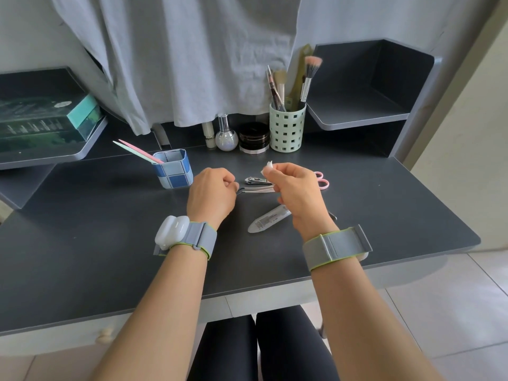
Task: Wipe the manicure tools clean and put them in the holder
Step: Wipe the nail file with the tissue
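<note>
While my left grip (211,192) pinches the tweezers (257,190) mid-frame and my right (295,188) pinches a wipe (268,167), wiping is underway; next, the holder (173,169)

Blue checked holder (173,169), pink scissors (323,181), mint perforated cup (287,130), dark grey desk (110,229).

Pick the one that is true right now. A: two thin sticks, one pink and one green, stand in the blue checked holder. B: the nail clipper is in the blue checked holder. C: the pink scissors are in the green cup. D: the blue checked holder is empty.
A: a pink stick and a green stick lean out of the blue checked holder.
</note>
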Tool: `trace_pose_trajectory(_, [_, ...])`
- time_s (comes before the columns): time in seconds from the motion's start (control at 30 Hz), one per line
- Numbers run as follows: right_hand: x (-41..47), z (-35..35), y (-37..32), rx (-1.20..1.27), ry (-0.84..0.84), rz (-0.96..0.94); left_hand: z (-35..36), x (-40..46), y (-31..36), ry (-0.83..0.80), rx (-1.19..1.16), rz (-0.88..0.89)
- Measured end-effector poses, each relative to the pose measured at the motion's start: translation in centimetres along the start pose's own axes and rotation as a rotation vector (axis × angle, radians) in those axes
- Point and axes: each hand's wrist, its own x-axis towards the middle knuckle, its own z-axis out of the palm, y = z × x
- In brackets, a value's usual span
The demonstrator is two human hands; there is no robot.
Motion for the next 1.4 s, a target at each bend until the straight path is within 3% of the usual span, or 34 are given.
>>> trace_pose_trajectory(0.57, [0.4, -1.9, -0.2, 0.016, 0.071, -0.006, 1.6, -0.2, 2.4, -0.151, 0.014, 0.148])
trace_pose_trajectory(1.4, [0.5, -2.2, -0.3, 0.038, 0.088, 0.015, 1.2, -0.3, 2.8, -0.123, 0.046, 0.19])
